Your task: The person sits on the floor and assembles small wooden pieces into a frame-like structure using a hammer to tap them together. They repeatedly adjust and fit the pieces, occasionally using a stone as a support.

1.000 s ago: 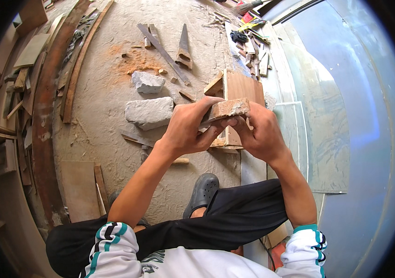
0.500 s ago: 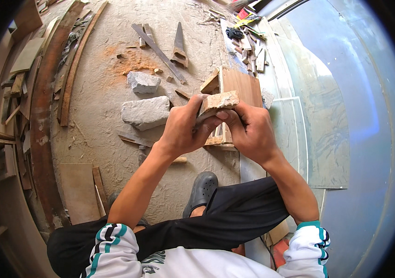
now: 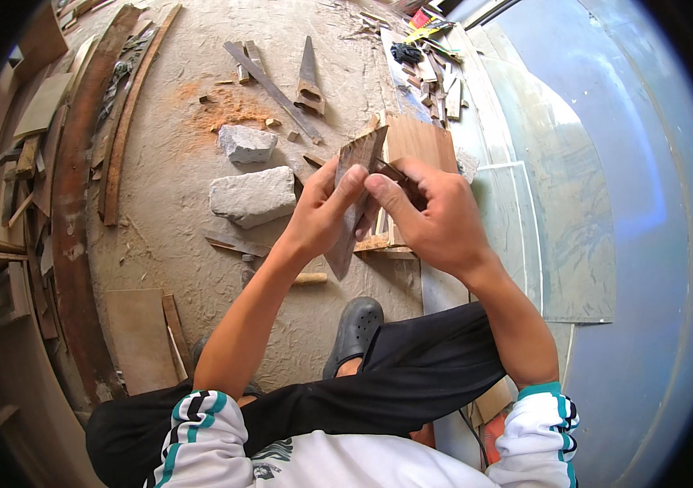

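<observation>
Both hands, left [image 3: 319, 218] and right [image 3: 436, 215], grip 1 wooden piece [image 3: 354, 203] (held upright) above sawdust floor [image 3: 167, 236].

A dusty concrete floor [image 3: 167, 244] lies in bright daylight. Two stones [image 3: 253, 195] and a saw [image 3: 308, 81] sit toward twelve o'clock, planks [image 3: 78, 187] at nine, glass sheets [image 3: 558, 236] at three.
</observation>
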Available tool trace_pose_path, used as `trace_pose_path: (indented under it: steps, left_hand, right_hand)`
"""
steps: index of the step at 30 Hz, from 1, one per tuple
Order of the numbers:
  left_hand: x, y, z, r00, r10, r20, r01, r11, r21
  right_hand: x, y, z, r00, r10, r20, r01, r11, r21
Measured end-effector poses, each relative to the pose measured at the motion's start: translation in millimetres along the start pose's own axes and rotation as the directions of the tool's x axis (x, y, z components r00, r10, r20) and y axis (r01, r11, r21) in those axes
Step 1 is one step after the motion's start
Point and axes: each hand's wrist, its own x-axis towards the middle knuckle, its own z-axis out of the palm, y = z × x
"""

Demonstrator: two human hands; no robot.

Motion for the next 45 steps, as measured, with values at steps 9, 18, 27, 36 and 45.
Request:
trace_pose_path:
  steps: [9,18,27,36,45]
  left_hand:
    - [0,7,-4,0.949,-0.260,0.177,0.305,0.897,-0.320]
    - [-1,2,-9,0.927,-0.289,0.240,0.362,0.859,-0.363]
    - [-43,-7,-133,0.795,-0.564,-0.225,0.599,0.789,0.138]
    - [-195,-2,-219,0.267,-0.695,-0.667,0.916,-0.033,0.401]
    - [-210,-12,-229,0.369,-0.413,-0.832,0.745,-0.404,0.531]
  right_hand:
    - [-4,-8,-5,0.939,-0.303,-0.162,0.288,0.951,-0.109]
    - [5,12,4,0.880,-0.431,-0.202,0.412,0.902,-0.130]
    - [75,71,105,0.706,-0.669,0.232,0.708,0.658,-0.257]
    - [13,104,341,0.843,-0.470,0.261,0.429,0.881,0.202]
    - [-33,178,330,0.833,-0.311,0.458,0.443,0.871,-0.215]
